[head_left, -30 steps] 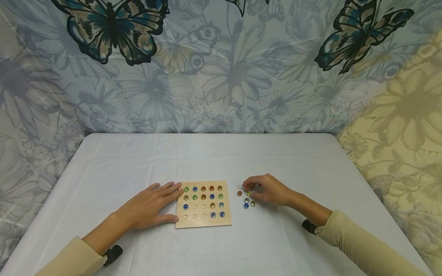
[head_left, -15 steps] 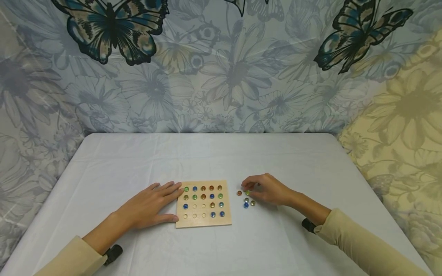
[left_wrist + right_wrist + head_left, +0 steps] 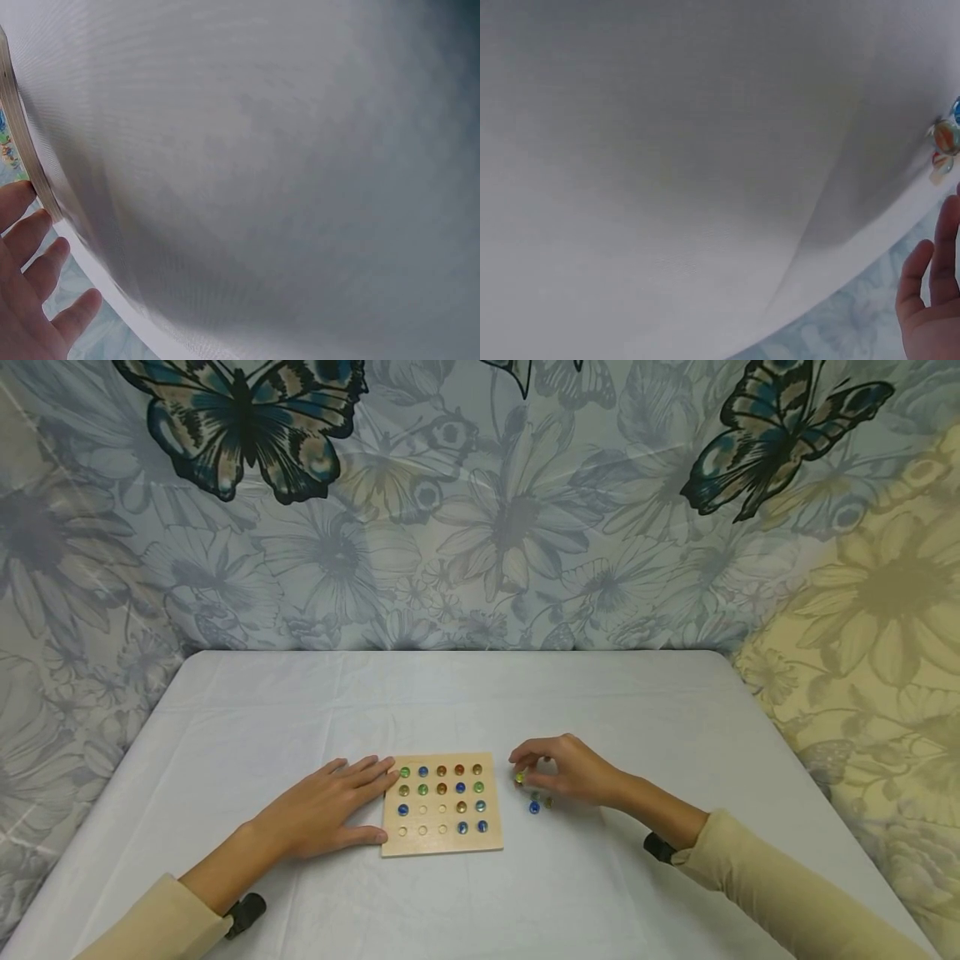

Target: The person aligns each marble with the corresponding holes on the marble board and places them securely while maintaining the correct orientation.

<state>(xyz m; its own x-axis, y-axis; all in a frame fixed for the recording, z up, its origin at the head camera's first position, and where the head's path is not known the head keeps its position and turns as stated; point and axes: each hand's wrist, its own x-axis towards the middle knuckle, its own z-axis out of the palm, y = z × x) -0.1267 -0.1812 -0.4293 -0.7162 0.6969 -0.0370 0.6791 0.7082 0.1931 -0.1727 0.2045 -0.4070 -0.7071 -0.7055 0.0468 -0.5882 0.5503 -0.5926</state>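
Note:
A light wooden board [image 3: 491, 839] with rows of round hollows lies on the table. Glass marbles in blue, green and amber fill many hollows; the bare ones are at the lower left and middle. With fingers spread, my left hand [image 3: 330, 806] rests against the board's left edge, fingertips at its upper left corner and thumb at the lower one. My right hand [image 3: 573, 771], just right of the board, pinches a yellow-green marble [image 3: 519, 777] between thumb and fingers. Beneath that hand lie a blue marble [image 3: 534, 807] and other loose marbles, partly hidden.
A white cloth covers the table [image 3: 300, 718], whose back edge meets a flowered, butterfly-printed backdrop [image 3: 517, 518]. In the right wrist view, an orange-streaked marble [image 3: 946, 137] shows beside other marbles at the right border.
My right hand has shifted left toward the board, carrying the yellow-green marble along. The orange-brown loose marble is now hidden behind it. My left hand and the board have stayed put.

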